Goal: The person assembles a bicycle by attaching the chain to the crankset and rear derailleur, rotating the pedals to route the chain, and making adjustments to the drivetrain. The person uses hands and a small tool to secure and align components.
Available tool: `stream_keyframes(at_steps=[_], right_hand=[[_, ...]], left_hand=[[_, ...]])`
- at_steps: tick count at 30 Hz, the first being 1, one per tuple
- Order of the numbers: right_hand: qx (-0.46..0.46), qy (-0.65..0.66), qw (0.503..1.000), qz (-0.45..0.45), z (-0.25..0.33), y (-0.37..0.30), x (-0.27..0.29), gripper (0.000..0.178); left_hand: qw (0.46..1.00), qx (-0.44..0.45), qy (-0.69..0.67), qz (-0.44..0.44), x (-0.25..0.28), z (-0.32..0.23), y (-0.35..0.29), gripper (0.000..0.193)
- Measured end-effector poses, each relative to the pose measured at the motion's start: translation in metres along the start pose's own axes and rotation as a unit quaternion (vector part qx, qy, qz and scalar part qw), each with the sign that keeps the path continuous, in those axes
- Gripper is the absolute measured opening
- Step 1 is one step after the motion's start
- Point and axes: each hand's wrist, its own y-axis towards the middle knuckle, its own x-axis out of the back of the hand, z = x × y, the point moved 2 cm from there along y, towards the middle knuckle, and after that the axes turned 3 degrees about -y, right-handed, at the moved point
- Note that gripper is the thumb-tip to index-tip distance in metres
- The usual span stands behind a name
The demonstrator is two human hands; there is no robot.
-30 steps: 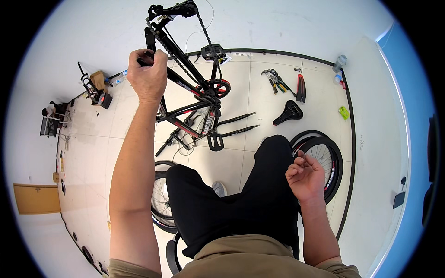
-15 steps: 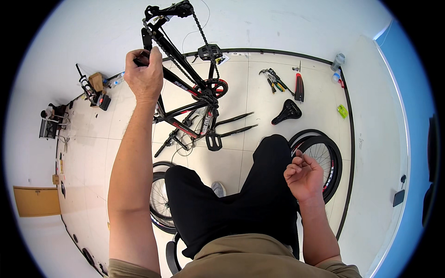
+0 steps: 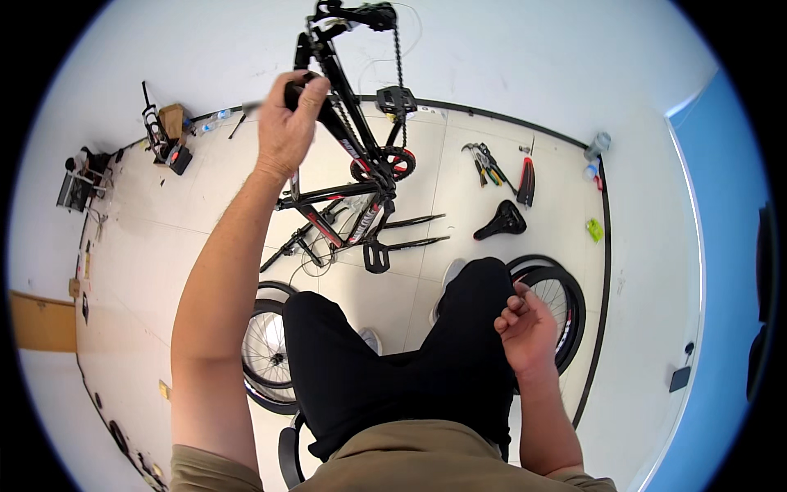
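Note:
My left hand is closed around an upper tube of a black and red bicycle frame, holding it tilted up in front of me. The rear derailleur is at the top, with the chain running down to the chainring. Crank pedals are fitted: one pedal is high, the other pedal low. Over my right knee, my right hand is raised palm up with its fingers curled in. Whatever it may hold is hidden.
Wheels lie beside my legs, one wheel left and another wheel right. Forward right are a black saddle, pliers and a red-black mudguard. A handlebar with cables lies behind the frame.
My left hand and the upper part of the bicycle frame have swung to the right. The right hand stays curled over my right knee; the view has shifted slightly.

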Motion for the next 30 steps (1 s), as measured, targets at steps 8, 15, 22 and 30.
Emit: stream_keyframes(at_steps=[8,15,22,30], right_hand=[[0.004,-0.234,0.971,0.056,-0.078,0.034,-0.037,0.023],[-0.12,-0.358,0.926,-0.01,-0.197,0.162,-0.027,0.044],[-0.307,-0.199,0.926,-0.09,-0.272,0.209,-0.011,0.061],[-0.323,-0.002,0.946,0.026,-0.303,0.231,-0.015,0.026]], left_hand=[[0.993,0.053,0.005,-0.109,0.0,0.041,-0.034,0.048],[0.992,0.061,0.037,-0.104,-0.005,0.037,-0.031,0.055],[0.99,0.067,0.005,-0.124,-0.007,0.038,-0.032,0.052],[0.99,0.036,-0.002,-0.138,-0.008,0.04,-0.031,0.036]])
